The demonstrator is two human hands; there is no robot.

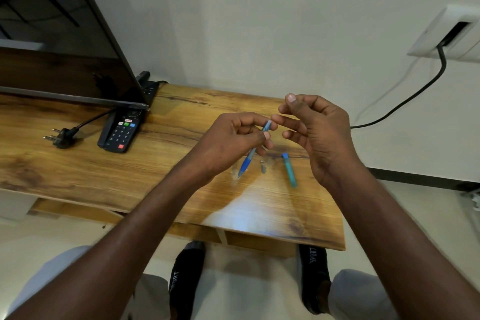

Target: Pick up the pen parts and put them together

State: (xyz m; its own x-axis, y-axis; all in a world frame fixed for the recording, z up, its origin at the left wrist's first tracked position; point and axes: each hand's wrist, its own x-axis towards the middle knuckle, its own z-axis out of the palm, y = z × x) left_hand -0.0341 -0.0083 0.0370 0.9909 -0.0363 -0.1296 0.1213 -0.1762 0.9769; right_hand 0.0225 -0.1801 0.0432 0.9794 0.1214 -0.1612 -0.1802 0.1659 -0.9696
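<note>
At the frame's centre, the left hand [231, 138] pinches a blue pen [253, 152], tip down above the table [104, 171]. The right hand [317, 127], fingers loosely curled, meets the pen's top; whether it pinches anything is unclear. A cap [289, 169] and small spring [262, 167] lie below.

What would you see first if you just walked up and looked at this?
First, the two hands above the middle of the wooden table: the left hand grips a blue pen, and the right hand touches its top end with its fingertips. Below them on the table lie a teal pen piece and a tiny spring. A black remote lies at the left by the TV.
</note>
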